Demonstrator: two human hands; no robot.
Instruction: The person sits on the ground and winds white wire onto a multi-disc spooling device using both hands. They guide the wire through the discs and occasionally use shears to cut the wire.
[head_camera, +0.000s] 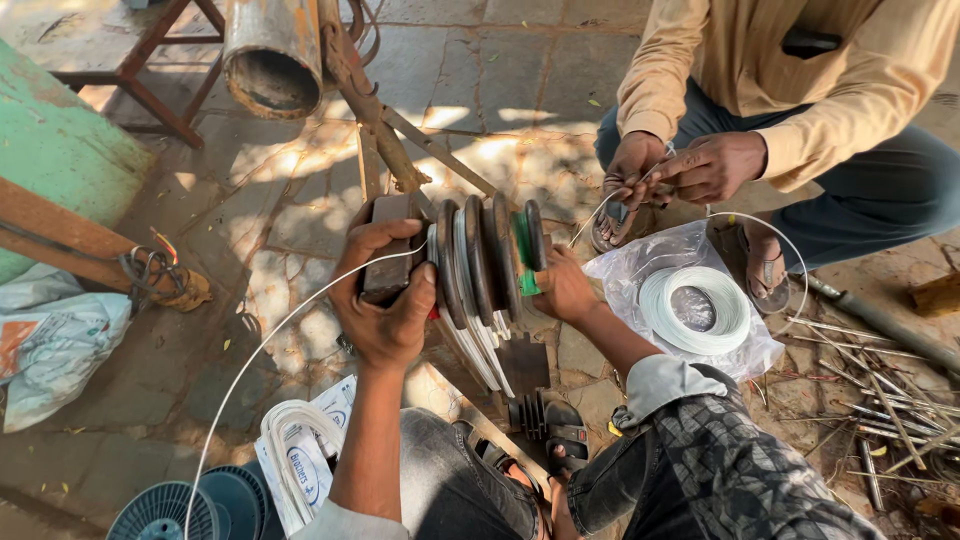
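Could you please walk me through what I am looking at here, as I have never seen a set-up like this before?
There is one picture, taken from a camera on a person's head, looking down at a stone floor. The left hand grips a dark block at one end of a winding former, a row of dark discs wound with white wire. The right hand steadies the other end. A second person crouches opposite, their hands pinching a white wire. A white wire coil lies in a clear plastic bag.
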